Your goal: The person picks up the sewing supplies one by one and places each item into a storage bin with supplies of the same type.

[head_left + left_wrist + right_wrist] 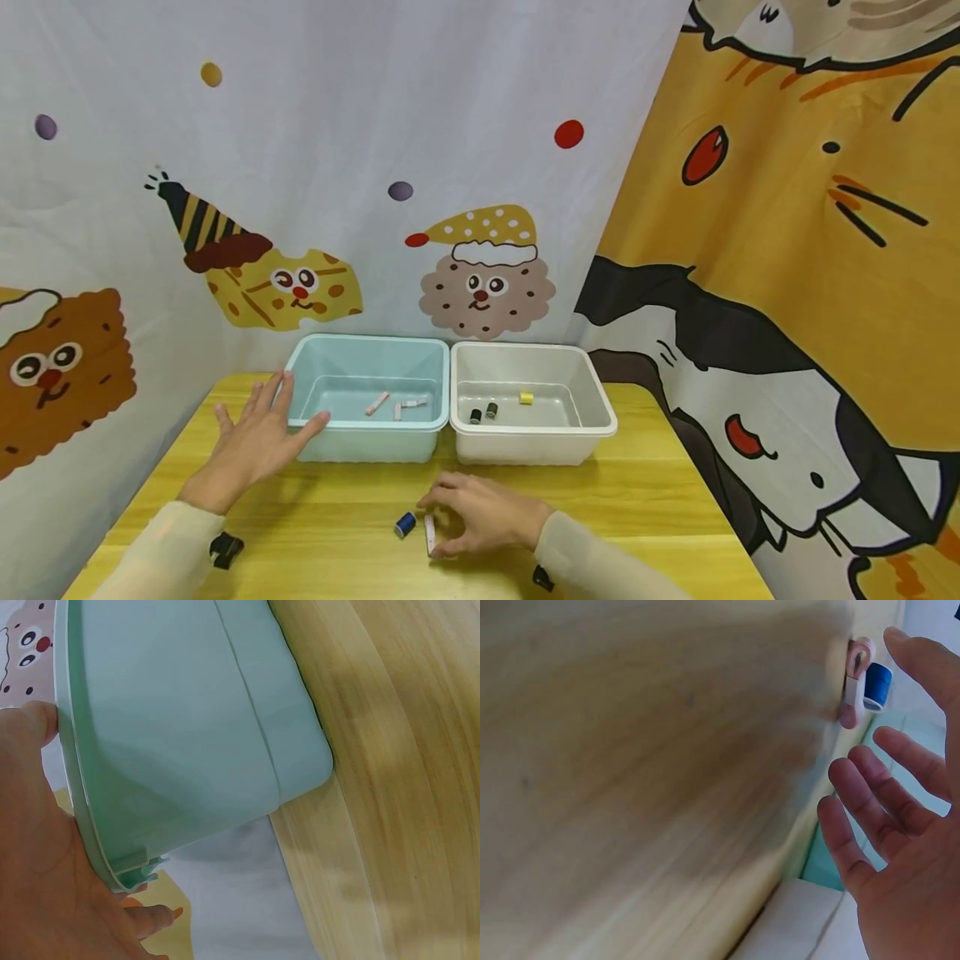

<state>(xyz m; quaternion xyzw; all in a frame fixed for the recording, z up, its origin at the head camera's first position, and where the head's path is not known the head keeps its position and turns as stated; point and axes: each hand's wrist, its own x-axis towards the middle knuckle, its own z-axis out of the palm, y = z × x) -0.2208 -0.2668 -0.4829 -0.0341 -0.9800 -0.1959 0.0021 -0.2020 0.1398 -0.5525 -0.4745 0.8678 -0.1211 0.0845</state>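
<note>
My left hand (258, 442) is at the near left corner of the light blue bin (367, 446), fingers spread and thumb over the rim; the left wrist view shows that hand (37, 840) against the rim. Over the table, my right hand (491, 512) has its thumb and fingers parted around a small folded pink-and-white strip (430, 535). In the right wrist view a gap shows between this hand (907, 825) and the looped strip (853, 686). Just left of the strip lies a blue thread spool (405, 524).
Inside the blue bin lie 3 pink-and-white strips (377, 403). The white bin (532, 446) beside it holds two dark thread spools (491, 410) and a yellow one (527, 398). Both bins stand at the back of the wooden table (330, 533), before a printed curtain (480, 100).
</note>
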